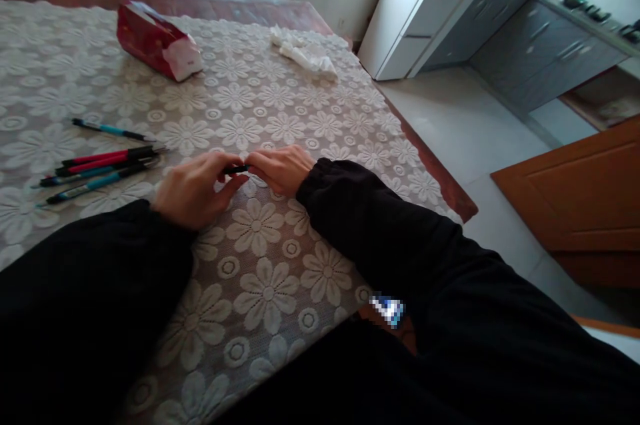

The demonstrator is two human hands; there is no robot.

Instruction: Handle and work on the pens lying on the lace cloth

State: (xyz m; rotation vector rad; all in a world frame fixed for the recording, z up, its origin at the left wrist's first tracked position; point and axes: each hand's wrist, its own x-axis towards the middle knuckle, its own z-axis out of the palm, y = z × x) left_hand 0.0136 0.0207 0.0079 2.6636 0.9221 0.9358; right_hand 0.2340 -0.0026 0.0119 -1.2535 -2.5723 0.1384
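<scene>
Pen (235, 169), black, small, held level between both hands just above lace cloth (260, 292), near table middle. Left hand (193, 188) pinching left end, fingers curled shut on it, thumb under. Right hand (283, 168) closed on right end, fingertips (253, 160) covering most of barrel; only short dark stretch showing between hands. Both wrists low, resting on or just over cloth, black sleeves (375, 225) running back toward camera. Loose pens (100, 168) in bunch left of left hand, near but apart: red, black, blue-teal barrels, roughly parallel, tips pointing right. One more teal pen (107, 129) lying alone just beyond bunch, apart from it. Red tissue pack (157, 38) farther back left, white tissue poking out at right end. Crumpled white tissue (303, 55) far back, near table edge. Wooden table rim (440, 178) showing past cloth on right. White fridge (425, 5) and grey cabinets (540, 52) beyond, across pale floor. Pen cap state: cannot tell, hidden by fingers.
</scene>
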